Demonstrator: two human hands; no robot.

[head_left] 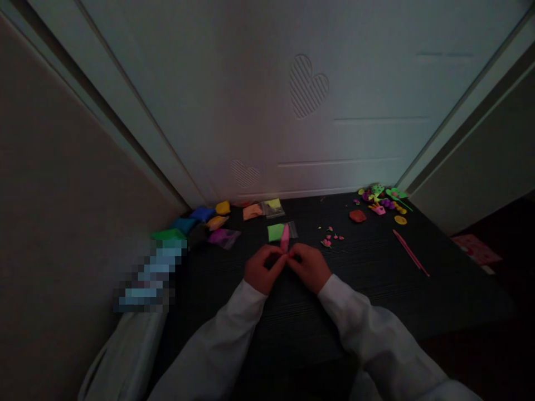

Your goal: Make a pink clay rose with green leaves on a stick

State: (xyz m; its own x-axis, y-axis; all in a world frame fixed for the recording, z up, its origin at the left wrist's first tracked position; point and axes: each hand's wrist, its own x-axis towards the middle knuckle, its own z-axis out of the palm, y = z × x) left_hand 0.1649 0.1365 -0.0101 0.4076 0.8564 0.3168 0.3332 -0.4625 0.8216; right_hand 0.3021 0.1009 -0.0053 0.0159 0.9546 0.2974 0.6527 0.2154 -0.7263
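A narrow pink piece [285, 236], which looks like a small clay packet seen edge-on, stands upright between my two hands. My left hand [262, 269] pinches its lower end from one side, with thumb and fingertips together. From the other side my right hand [311, 268] pinches the same end, and the fingertips of both hands meet there. Just behind lies a clear bag of light green clay [276, 232] on the dark table. Several tiny pink clay bits [328, 239] with some green lie to the right of my hands.
Bags of coloured clay, among them a blue one [202, 214] and a purple one [220, 237], line the back left. A red clay lump [357, 216], colourful clay figures [378, 201] and pink sticks [410, 252] lie at right. A white door [259, 111] rises behind the table.
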